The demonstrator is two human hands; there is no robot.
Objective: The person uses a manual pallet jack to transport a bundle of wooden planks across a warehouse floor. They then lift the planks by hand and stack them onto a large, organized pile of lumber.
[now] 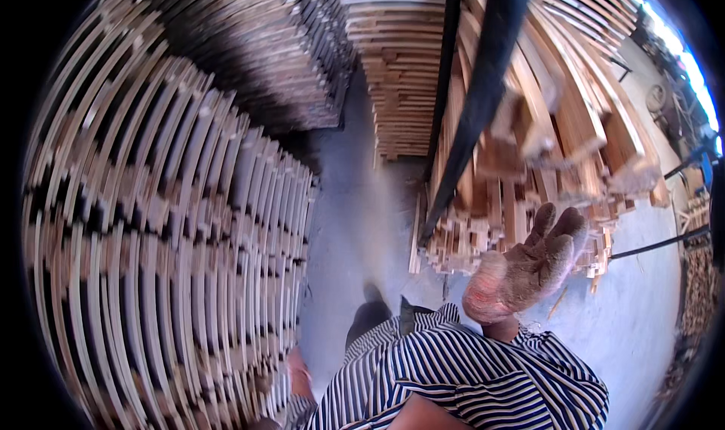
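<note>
My right hand (525,271) wears a dirty, brownish work glove with a reddish patch near the wrist. Its fingers are stretched out and apart, with nothing in them. It is raised beside the sawn ends of a stack of light wooden planks (581,120); whether it touches them I cannot tell. At the lower left, my left hand (299,373) shows only in part, low beside a tall stack of wooden slats (174,279). Its fingers are hidden and blurred, so any grip does not show.
Black metal posts (483,90) stand in front of the right-hand planks. More stacked slats (400,60) and a darker pile (249,44) rise farther off. A grey floor aisle (340,211) runs between the stacks. A black bar (661,245) juts out at the right.
</note>
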